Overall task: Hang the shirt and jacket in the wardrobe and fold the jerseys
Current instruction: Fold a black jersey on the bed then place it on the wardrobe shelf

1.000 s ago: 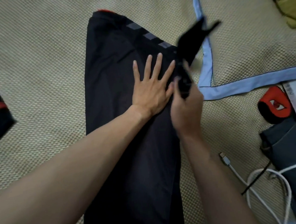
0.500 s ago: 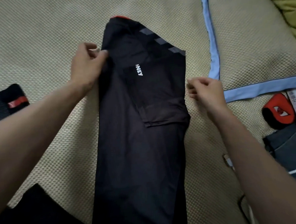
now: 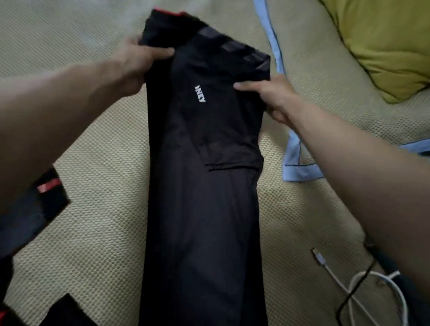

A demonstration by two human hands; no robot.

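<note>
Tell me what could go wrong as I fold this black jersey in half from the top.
1. The left hand and right hand grip only the top corners of the black jersey, so the tucked-in sleeve may slip out as the top comes over.
2. The white cable lies close beside the jersey's lower right edge and could get dragged or folded in.
3. Other dark clothes crowd the left side, leaving little room.

View: single head camera, wide-angle (edges bowed).
Facing: forward and steeply down onto woven mat (image 3: 104, 168).
Range: close; forearms enter from lower left and lower right of frame.
Overlap: n/a, one view.
</note>
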